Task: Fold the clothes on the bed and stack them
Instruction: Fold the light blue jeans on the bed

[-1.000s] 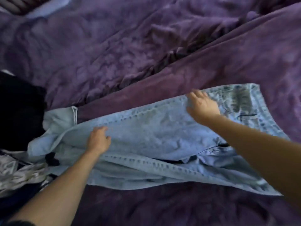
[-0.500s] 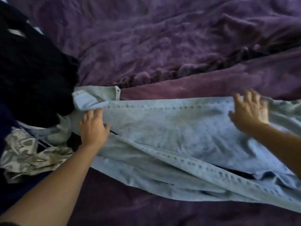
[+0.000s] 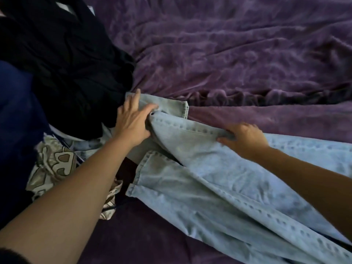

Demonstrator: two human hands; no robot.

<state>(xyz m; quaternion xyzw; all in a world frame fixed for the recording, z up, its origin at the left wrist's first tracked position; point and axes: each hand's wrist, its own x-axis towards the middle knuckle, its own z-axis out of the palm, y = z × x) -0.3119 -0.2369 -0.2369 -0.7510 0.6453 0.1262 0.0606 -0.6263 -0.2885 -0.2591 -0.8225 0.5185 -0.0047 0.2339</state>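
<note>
On the purple bed, the jeans lie stretched out beside the dark clothes pile. The left hand presses the leg end with straight fingers. The right hand pinches the seam. Line both legs up neatly before folding.

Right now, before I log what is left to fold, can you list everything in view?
jeans: one pair, light blue, spread across the near side of the bed
black clothes: one heap, black, upper left, beside the jeans' hem
navy cloth: one, dark blue, far left
patterned cloth: one, beige and brown, lower left, partly behind the left forearm
bedspread: one, purple, rumpled, beneath everything
left hand: fingers spread on the jeans' leg end
right hand: pinches the jeans' seam edge
</note>
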